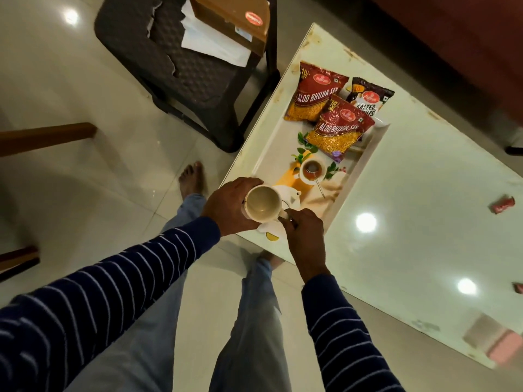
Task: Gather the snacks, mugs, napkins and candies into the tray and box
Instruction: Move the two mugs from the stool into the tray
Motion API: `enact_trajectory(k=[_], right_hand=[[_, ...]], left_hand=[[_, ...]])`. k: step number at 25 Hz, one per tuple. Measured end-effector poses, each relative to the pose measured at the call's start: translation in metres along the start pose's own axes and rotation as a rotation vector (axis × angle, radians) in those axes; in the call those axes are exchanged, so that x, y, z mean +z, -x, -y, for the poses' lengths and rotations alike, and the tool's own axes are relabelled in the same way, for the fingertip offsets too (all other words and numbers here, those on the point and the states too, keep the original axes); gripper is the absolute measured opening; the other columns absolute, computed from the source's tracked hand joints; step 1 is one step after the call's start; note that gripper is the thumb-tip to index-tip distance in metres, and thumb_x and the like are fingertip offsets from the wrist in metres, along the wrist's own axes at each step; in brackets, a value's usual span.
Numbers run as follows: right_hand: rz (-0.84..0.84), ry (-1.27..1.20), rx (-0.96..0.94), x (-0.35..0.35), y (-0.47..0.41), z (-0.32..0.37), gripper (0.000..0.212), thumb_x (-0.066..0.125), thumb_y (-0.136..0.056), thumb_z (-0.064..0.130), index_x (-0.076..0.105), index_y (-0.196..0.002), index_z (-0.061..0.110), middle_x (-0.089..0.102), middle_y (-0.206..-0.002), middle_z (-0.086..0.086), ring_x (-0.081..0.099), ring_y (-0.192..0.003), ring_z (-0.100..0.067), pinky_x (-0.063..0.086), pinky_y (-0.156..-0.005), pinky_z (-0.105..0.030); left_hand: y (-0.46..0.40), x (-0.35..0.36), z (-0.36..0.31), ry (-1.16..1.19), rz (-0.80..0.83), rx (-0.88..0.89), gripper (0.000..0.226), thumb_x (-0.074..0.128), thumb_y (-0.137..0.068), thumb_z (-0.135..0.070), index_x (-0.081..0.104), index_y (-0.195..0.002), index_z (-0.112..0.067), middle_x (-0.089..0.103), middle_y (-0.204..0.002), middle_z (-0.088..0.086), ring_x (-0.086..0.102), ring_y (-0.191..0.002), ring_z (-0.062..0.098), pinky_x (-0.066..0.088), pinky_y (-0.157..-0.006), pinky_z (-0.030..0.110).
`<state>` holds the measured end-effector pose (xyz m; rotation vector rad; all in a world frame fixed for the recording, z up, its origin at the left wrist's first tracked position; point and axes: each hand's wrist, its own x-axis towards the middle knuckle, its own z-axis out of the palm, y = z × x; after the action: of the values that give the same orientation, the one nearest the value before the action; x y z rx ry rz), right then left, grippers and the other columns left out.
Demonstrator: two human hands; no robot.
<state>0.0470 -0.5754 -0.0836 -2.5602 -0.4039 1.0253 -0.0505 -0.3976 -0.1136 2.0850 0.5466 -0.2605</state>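
One cream mug [263, 203], both hands on it, above the near end of the tray [365, 162]. Left hand [229, 206] fingers wrapped round its side; right hand [304, 230] fingers pinching the handle. Three snack packets [336, 128] crowd the tray's far end; middle bare. Two red candies [503, 204] near the table's [424, 193] right edge, well apart from the tray. One brown box [232, 18] on a dark chair [181, 69].

A home living room, glossy cream floor tiles [107, 171] that mirrored ceiling lights, a dark plastic chair [181, 72] that carried a cardboard box [226, 15], a low white glass-topped bench [424, 210], a wooden furniture leg [48, 135], a bare foot [192, 178] on the floor
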Motion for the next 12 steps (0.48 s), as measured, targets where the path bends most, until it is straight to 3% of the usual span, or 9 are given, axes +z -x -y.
enact_trajectory(k=[4, 6, 8, 10, 12], right_hand=[[0.007, -0.021, 0.033, 0.004, 0.001, 0.001, 0.022, 0.062, -0.096, 0.029, 0.076, -0.104, 0.015, 0.064, -0.086, -0.006, 0.052, -0.08, -0.019, 0.035, -0.07, -0.027], [0.055, -0.015, 0.019, -0.002, -0.002, 0.011, 0.019, 0.062, -0.096, 0.026, 0.076, -0.093, 0.013, 0.067, -0.083, -0.007, 0.055, -0.077, -0.019, 0.042, -0.068, -0.031], [0.1, -0.035, -0.056, -0.016, -0.001, 0.017, 0.013, 0.063, -0.094, 0.016, 0.074, -0.086, 0.018, 0.071, -0.082, -0.001, 0.061, -0.075, -0.015, 0.046, -0.066, -0.026], [0.096, -0.016, -0.033, -0.039, 0.005, 0.019, 0.023, 0.067, -0.09, 0.012, 0.072, -0.105, 0.028, 0.071, -0.097, 0.007, 0.067, -0.084, -0.012, 0.052, -0.073, -0.02], [0.0, 0.077, 0.096, -0.062, 0.01, 0.016, 0.04, 0.073, -0.086, 0.017, 0.066, -0.125, 0.027, 0.072, -0.11, 0.001, 0.07, -0.083, -0.019, 0.056, -0.08, -0.029]], left_hand=[[-0.002, 0.001, 0.003, -0.041, 0.025, 0.006, 0.089, 0.082, -0.061, -0.059, 0.049, -0.136, -0.024, 0.059, -0.133, -0.006, 0.061, -0.115, 0.016, 0.055, -0.091, 0.04], [-0.004, -0.002, 0.006, -0.066, 0.023, 0.018, 0.089, 0.08, -0.06, -0.06, 0.048, -0.136, -0.027, 0.059, -0.132, -0.007, 0.061, -0.114, 0.017, 0.055, -0.089, 0.04], [-0.005, -0.006, 0.007, -0.153, 0.069, 0.004, 0.096, 0.078, -0.056, -0.065, 0.043, -0.139, -0.032, 0.056, -0.135, -0.01, 0.061, -0.116, 0.016, 0.054, -0.092, 0.042], [-0.001, -0.016, 0.009, -0.24, 0.128, -0.003, 0.113, 0.071, -0.049, -0.081, 0.031, -0.145, -0.037, 0.047, -0.145, -0.014, 0.056, -0.121, 0.014, 0.051, -0.098, 0.04], [-0.001, -0.026, 0.011, -0.211, 0.15, 0.044, 0.123, 0.064, -0.044, -0.093, 0.026, -0.148, -0.038, 0.04, -0.152, -0.015, 0.05, -0.127, 0.011, 0.046, -0.104, 0.035]])
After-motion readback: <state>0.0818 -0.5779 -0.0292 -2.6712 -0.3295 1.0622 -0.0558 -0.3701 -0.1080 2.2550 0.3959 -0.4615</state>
